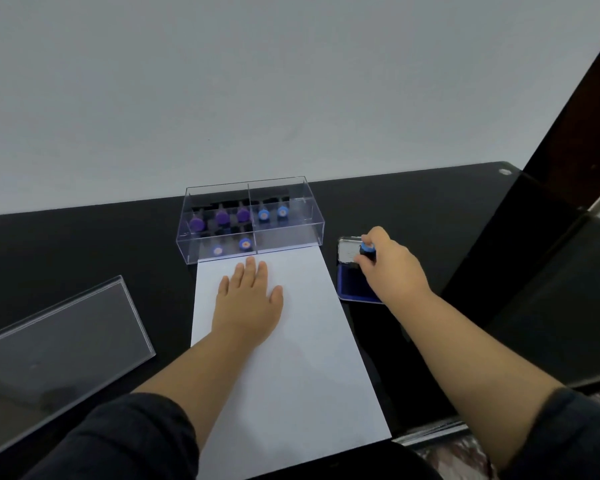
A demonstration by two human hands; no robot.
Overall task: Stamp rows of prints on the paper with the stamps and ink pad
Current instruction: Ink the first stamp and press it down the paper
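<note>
Stamp point(367, 248) pinched in right hand point(390, 268) over ink pad point(352, 284); left hand point(248, 299) flat on paper point(291, 358)

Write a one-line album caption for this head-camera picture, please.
Left hand flat on blank paper; right hand presses a blue stamp onto the ink pad.
</note>
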